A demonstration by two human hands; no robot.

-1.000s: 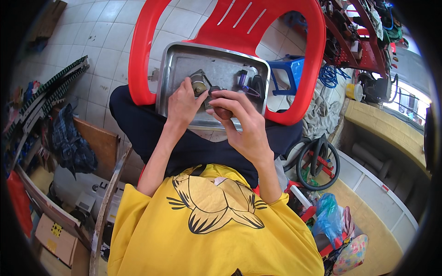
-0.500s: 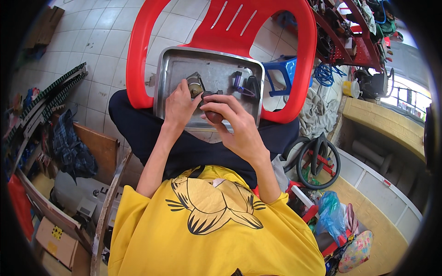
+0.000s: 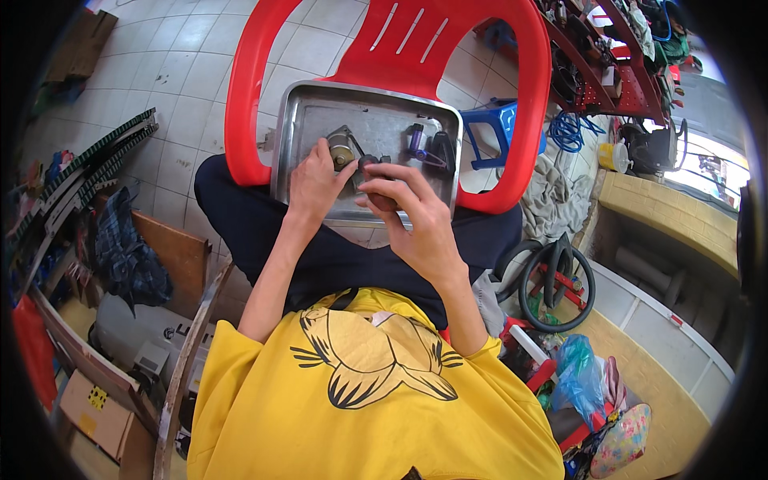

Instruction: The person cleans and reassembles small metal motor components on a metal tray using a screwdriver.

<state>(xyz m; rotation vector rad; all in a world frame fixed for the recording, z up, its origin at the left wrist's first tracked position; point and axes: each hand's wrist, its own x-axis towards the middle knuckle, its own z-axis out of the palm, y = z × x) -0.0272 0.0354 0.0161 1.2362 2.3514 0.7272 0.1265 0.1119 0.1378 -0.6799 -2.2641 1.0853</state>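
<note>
A shallow metal tray [image 3: 280, 152] rests on the seat of a red plastic chair, between my knees. Inside it, toward the left, lies a round brass-coloured metal part [image 3: 342, 155] with a dark bracket-like frame. My left hand [image 3: 316, 186] grips this part, its index finger and thumb on either side. Closed around a reddish-brown rounded handle [image 3: 384, 202], my right hand [image 3: 416, 210] is just to the right, over the tray's near side. Dark metal beside the thumb is partly hidden by my fingers. A purple cylindrical part [image 3: 417, 139] and a black piece [image 3: 441, 149] lie at the tray's right.
The red chair [image 3: 244, 104] surrounds the tray with its armrests. A blue stool [image 3: 502, 132] stands to its right, near a coil of blue cord [image 3: 572, 132]. Black tyres [image 3: 552, 284] lie at right. Wooden boards [image 3: 172, 252] and a cardboard box [image 3: 96, 416] are at left.
The whole view has shifted slightly. Both hands stay at the tray with the same grips, and the parts in it look unmoved.
</note>
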